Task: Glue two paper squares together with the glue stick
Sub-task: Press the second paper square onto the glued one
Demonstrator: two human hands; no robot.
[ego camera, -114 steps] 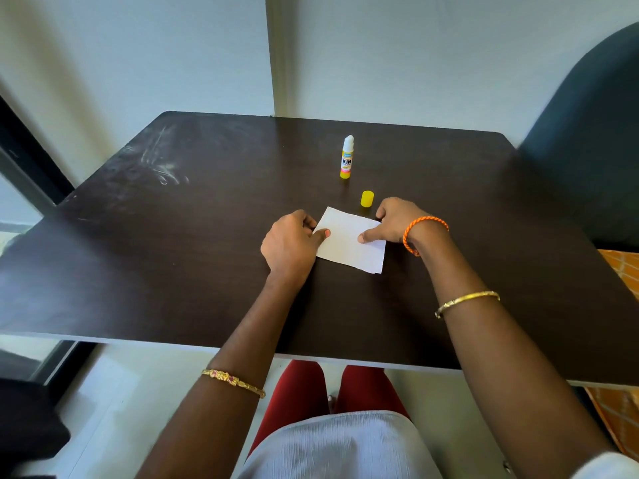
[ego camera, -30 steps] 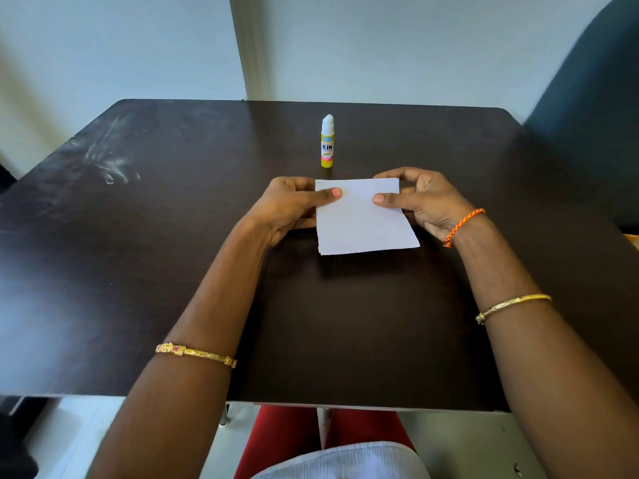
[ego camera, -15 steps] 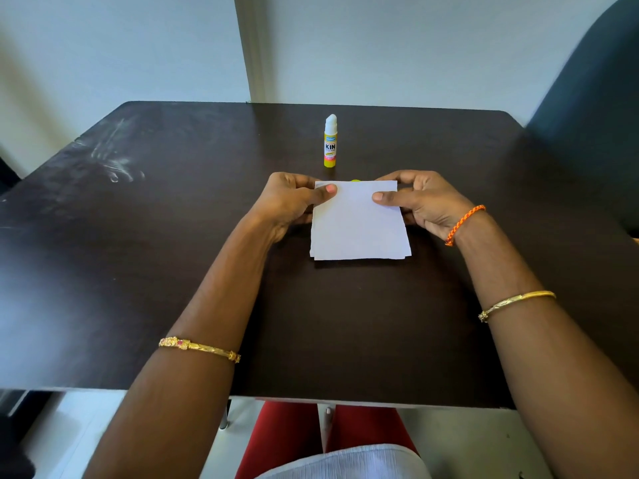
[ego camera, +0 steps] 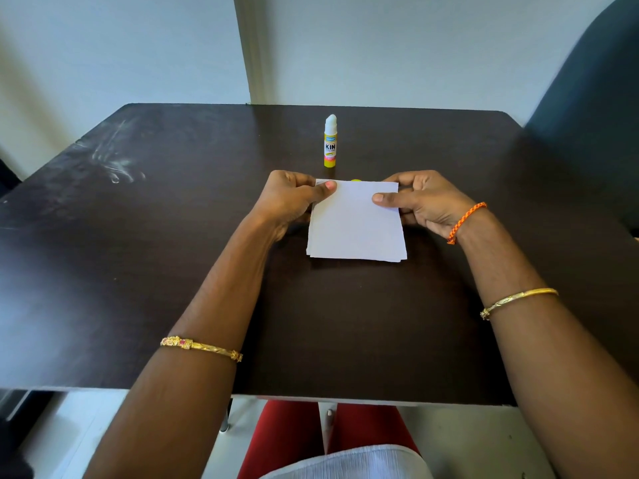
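Observation:
Two white paper squares [ego camera: 356, 226] are stacked one on the other, their near edges slightly offset, held up over the dark table [ego camera: 138, 254]. My left hand [ego camera: 290, 198] pinches the stack's far left corner between thumb and fingers. My right hand [ego camera: 422, 202] pinches the far right corner the same way. Beyond the paper the glue stick [ego camera: 330, 141] stands upright and uncapped, its white glue exposed. Its yellow cap [ego camera: 356, 180] just peeks over the paper's far edge; most of it is hidden.
A dark chair back [ego camera: 594, 91] rises at the right, beside the table. The wall [ego camera: 415, 46] runs close behind the table's far edge. White scuff marks [ego camera: 114, 160] lie on the table's far left.
The paper was flat on the table with both hands pressing on it; now both hands grip its far corners and hold it up squarely toward me. The view has shifted, hiding most of the cap.

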